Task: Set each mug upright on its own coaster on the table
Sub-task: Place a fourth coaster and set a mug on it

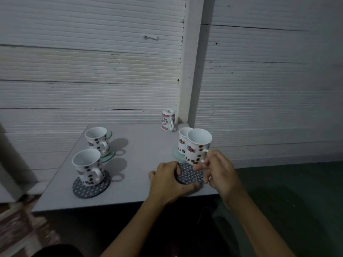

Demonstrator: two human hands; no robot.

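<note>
Mug (198,145) held by right hand (220,168) above dark coaster (190,173), left hand (167,179) at coaster's edge

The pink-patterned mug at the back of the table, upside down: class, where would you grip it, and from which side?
Probably the handle: the pink-patterned mug stands inverted with its handle facing the near, right side, unobstructed. Come from the front right.

White ribbed wall (92,71), pale vertical post (189,71), dark green floor (297,191).
</note>
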